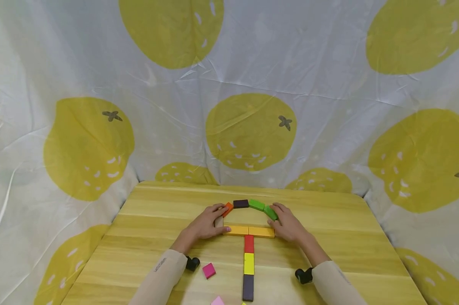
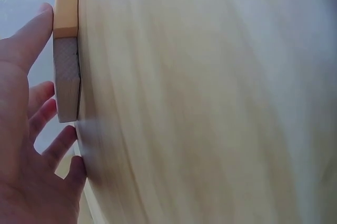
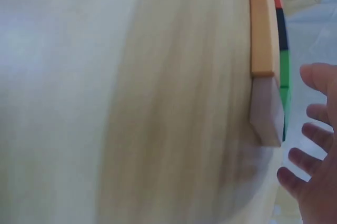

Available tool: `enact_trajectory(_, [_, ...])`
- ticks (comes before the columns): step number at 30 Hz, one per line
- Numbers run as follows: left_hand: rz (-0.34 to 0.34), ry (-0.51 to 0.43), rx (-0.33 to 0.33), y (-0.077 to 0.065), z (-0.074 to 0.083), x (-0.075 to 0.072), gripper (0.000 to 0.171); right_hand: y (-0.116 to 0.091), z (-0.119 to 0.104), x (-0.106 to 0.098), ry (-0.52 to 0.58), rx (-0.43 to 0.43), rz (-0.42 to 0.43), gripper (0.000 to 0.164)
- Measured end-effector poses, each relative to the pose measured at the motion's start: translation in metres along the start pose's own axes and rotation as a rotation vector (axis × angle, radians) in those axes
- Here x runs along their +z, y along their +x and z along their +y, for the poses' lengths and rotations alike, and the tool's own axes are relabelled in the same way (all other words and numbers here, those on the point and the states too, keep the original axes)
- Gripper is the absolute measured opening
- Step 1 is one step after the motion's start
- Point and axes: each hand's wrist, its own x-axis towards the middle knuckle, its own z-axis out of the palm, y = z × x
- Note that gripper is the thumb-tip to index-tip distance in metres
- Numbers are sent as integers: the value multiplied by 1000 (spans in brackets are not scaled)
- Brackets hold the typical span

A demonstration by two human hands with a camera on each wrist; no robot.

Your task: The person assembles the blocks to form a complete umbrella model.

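A dome of blocks lies on the table. In the head view its arc shows an orange-red block (image 1: 227, 209), a dark block (image 1: 240, 204), a green block (image 1: 257, 205) and another green block (image 1: 270, 212). Two yellow-orange blocks (image 1: 261, 232) form its base, with a pale block (image 2: 67, 79) at the left end. My left hand (image 1: 206, 222) rests its fingers at the orange-red block and its thumb along the base. On the right, my other hand (image 1: 289, 223) has spread fingers beside the green block. A second pale block (image 3: 266, 110) is hidden under it in the head view.
From the base a red block (image 1: 249, 244), a yellow block (image 1: 248, 263) and a dark block (image 1: 248, 288) run toward me. A magenta block (image 1: 209, 271) and a pink block (image 1: 217, 301) lie left of that line. A lemon-print cloth (image 1: 252, 84) hangs behind the table (image 1: 149, 237).
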Motion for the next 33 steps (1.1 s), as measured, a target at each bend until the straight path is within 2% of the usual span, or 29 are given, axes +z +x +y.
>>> enact_trajectory(6, [17,-11,-14,-1,1,0,84,-20,11,1,9,-7,-21,64])
enact_trajectory(10, [1,-17,-14,-1,2,1,86,-27,13,3,2,-12,-14,66])
enact_trajectory(15, [-9,-31,-35,-2,3,-1,93,-38,6,7,-21,-39,37,70])
enact_trajectory(18, [-7,-38,-71,-5,4,-2,97,-46,-4,7,-27,-53,19,76])
enact_trajectory(23, [6,-50,-118,-15,9,-4,99,-57,-20,7,-39,-95,0,78])
enact_trajectory(29, [47,-38,-114,-31,14,-7,98,-69,-34,10,-29,-163,-22,83])
enact_trajectory(33, [84,-13,-115,-47,23,-6,95,-77,-43,18,-10,-190,-54,84])
